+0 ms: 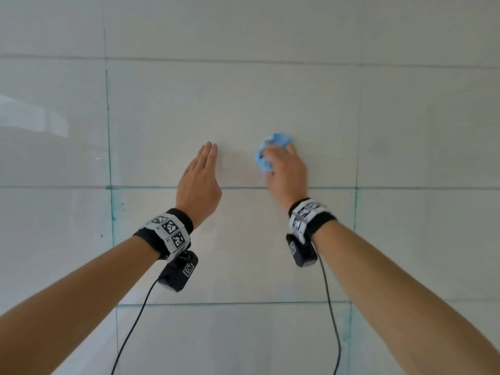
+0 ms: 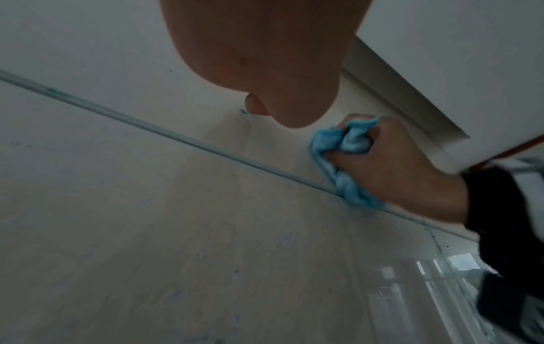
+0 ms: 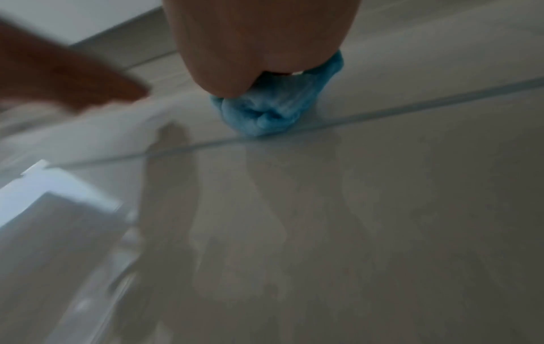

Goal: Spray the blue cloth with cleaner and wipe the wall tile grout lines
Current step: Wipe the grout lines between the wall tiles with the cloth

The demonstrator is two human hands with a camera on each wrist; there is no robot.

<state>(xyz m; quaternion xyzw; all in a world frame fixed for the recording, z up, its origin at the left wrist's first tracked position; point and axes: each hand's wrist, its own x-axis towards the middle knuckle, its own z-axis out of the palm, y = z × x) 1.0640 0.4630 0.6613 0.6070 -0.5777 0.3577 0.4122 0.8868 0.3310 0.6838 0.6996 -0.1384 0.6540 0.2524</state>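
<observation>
My right hand grips a bunched blue cloth and presses it against the white tiled wall. In the wrist views the blue cloth sits right on a horizontal grout line with a blue-green tint. That horizontal grout line passes behind both hands in the head view. My left hand is held up beside the cloth, left of it, fingers straight and together, holding nothing; whether it touches the wall is unclear.
Large glossy white tiles cover the wall. A vertical grout line on the left and another vertical grout line on the right carry teal stains. A lower horizontal grout line runs below my wrists. Camera cables hang from both wrists.
</observation>
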